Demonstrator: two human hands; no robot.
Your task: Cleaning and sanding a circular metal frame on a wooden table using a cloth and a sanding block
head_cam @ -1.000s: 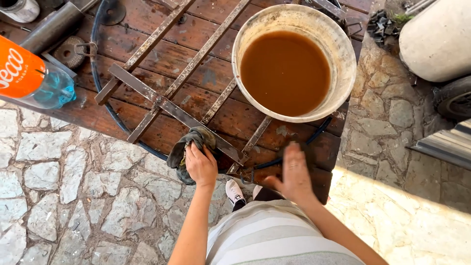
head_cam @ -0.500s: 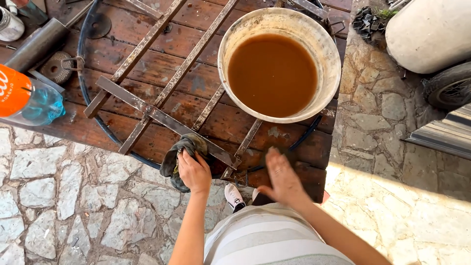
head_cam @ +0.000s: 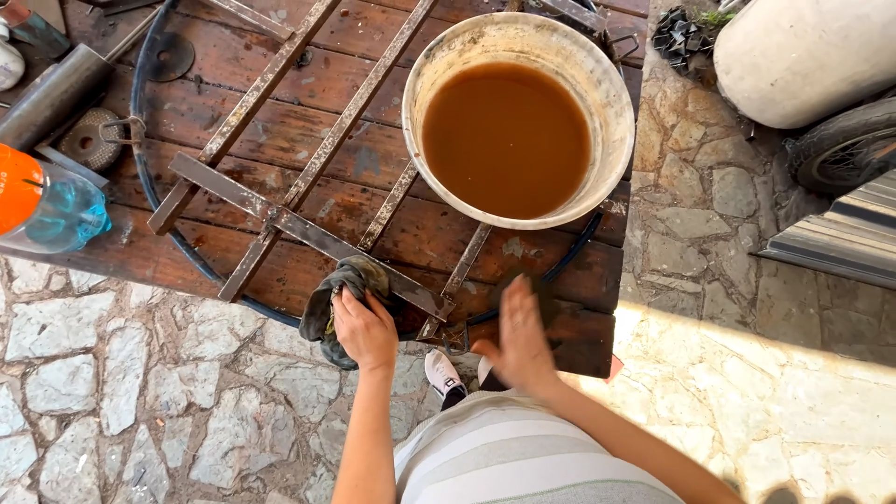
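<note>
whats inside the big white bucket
The bucket holds murky brown liquid, filling it most of the way up. The liquid is opaque, so the bottom and anything sunk in it are hidden.

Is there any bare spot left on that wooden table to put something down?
Not much. The metal frame covers most of the wooden table, and the basin of brown liquid fills the far right. Bare boards show at the near right corner, by the right hand, and in the near left strip between bottle and frame. The left hand grips a rag.
</note>
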